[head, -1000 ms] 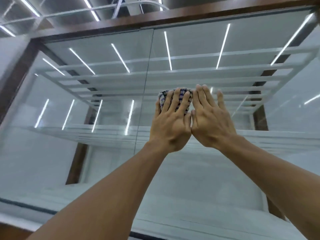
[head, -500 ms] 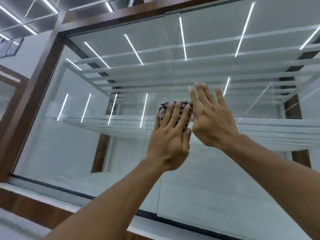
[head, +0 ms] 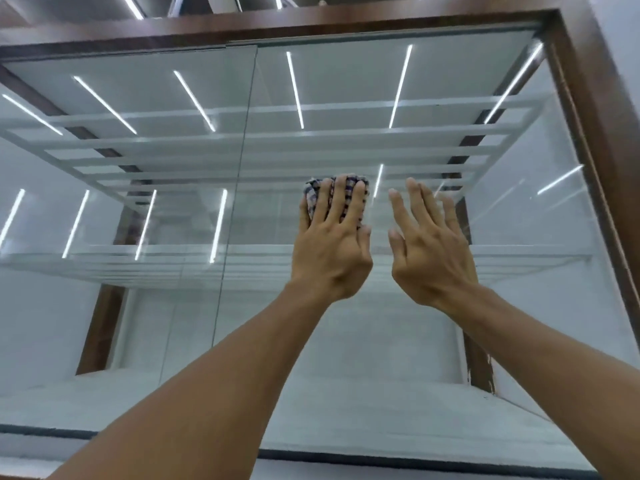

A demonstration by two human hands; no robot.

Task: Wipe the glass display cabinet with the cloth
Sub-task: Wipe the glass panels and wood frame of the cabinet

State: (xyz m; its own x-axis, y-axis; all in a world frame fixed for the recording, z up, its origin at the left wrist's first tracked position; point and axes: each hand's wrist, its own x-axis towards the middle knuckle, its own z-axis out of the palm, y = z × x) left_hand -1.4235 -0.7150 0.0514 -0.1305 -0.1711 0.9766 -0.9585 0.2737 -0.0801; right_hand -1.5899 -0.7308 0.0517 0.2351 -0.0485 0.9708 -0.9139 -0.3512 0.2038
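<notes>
The glass display cabinet (head: 433, 341) fills the view, with a dark wooden frame and white shelves inside. My left hand (head: 332, 251) presses a folded blue-and-white checked cloth (head: 313, 195) flat against the right glass pane, fingers spread over it; only the cloth's top and left edges show. My right hand (head: 429, 247) lies just to the right of it, open, fingers apart, palm toward the glass, holding nothing. A small gap separates the two hands.
A vertical seam (head: 239, 188) between two glass panes runs left of my hands. The wooden frame's right post (head: 602, 168) and top rail (head: 277, 22) border the pane. A dark strip (head: 381, 460) edges the glass bottom. Ceiling light strips reflect in the glass.
Both hands and the cloth have shifted right across the glass, away from the seam. My right hand has moved apart from my left. The view has swung toward the cabinet's right post.
</notes>
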